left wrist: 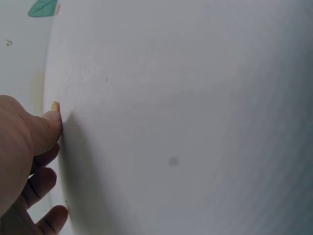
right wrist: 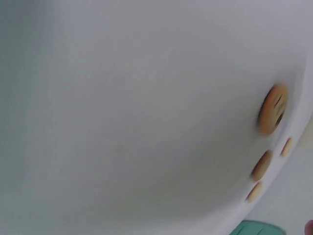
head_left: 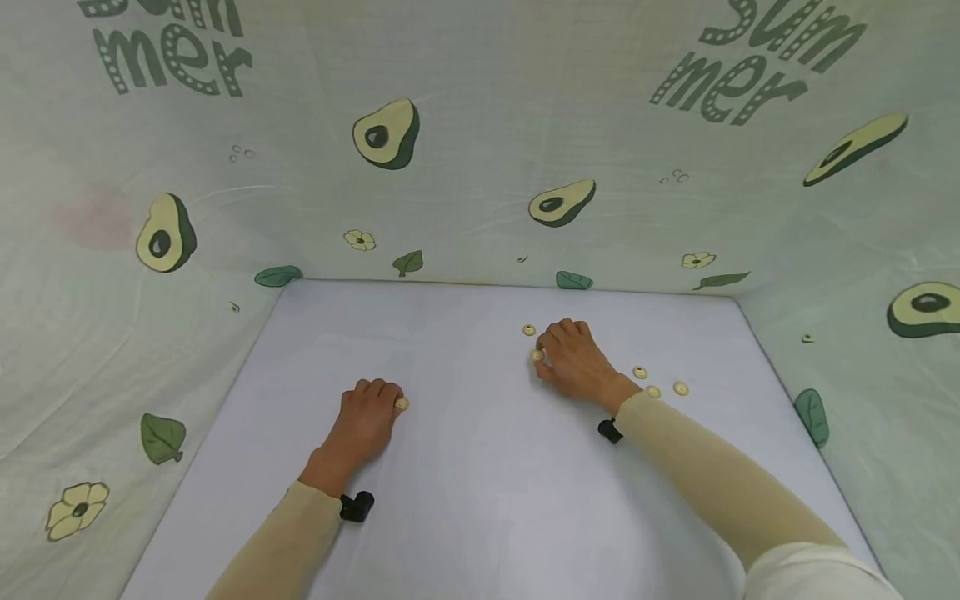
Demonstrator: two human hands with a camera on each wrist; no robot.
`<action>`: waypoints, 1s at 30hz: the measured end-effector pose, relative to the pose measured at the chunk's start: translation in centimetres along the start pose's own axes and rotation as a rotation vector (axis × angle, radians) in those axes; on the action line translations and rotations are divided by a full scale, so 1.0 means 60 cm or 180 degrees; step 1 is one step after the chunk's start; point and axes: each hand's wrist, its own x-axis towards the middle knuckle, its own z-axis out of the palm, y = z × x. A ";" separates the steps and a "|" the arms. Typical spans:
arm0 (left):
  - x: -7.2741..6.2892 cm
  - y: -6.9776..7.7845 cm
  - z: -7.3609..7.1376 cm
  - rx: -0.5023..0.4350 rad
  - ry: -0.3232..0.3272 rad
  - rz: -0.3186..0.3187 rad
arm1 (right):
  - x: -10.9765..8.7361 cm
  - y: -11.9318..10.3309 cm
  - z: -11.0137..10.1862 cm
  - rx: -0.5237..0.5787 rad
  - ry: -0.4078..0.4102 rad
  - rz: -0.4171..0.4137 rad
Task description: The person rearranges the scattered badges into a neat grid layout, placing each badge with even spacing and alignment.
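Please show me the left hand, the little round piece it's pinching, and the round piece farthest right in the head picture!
Left hand (head_left: 364, 423): head view, back of the hand.
Pinched round piece (head_left: 402, 403): head view, middle of its face.
Round piece farthest right (head_left: 681, 388): head view, middle of its top.

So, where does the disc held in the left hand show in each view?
Head: the disc is left of centre, below mid-height, in the left hand.
Left wrist: the disc is near the left edge, just above mid-height.
Right wrist: not in it.
Shared landmark: the white tabletop, in all three.
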 end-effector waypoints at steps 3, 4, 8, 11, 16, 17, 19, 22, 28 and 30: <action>0.003 -0.001 0.000 0.0020 -0.0014 -0.0001 | -0.004 0.022 0.001 0.0053 -0.0142 0.0129; 0.004 -0.001 0.000 0.0016 -0.0016 0.0004 | -0.006 0.028 0.002 0.0072 -0.0188 0.0164; 0.007 0.000 -0.001 -0.0001 -0.0041 0.0015 | -0.010 0.041 0.009 0.0126 -0.0259 0.0244; 0.007 0.001 -0.001 -0.0001 -0.0054 0.0018 | -0.006 0.041 0.018 0.0120 -0.0275 0.0227; 0.005 -0.001 -0.001 0.0016 -0.0064 0.0009 | 0.011 0.030 0.031 0.0120 -0.0260 0.0122; 0.005 -0.001 -0.001 0.0007 -0.0066 0.0002 | 0.015 0.027 0.033 0.0127 -0.0259 0.0102; 0.004 0.000 -0.002 -0.0003 -0.0068 -0.0001 | 0.021 0.022 0.035 0.0138 -0.0256 0.0074; 0.004 0.000 -0.005 -0.0022 -0.0068 -0.0009 | 0.028 0.015 0.038 0.0107 -0.0297 0.0054; 0.002 -0.002 -0.006 -0.0030 -0.0081 -0.0043 | 0.036 0.006 0.038 0.0116 -0.0407 0.0090; 0.001 -0.003 -0.005 -0.0033 -0.0100 -0.0057 | 0.037 0.005 0.038 0.0136 -0.0435 0.0115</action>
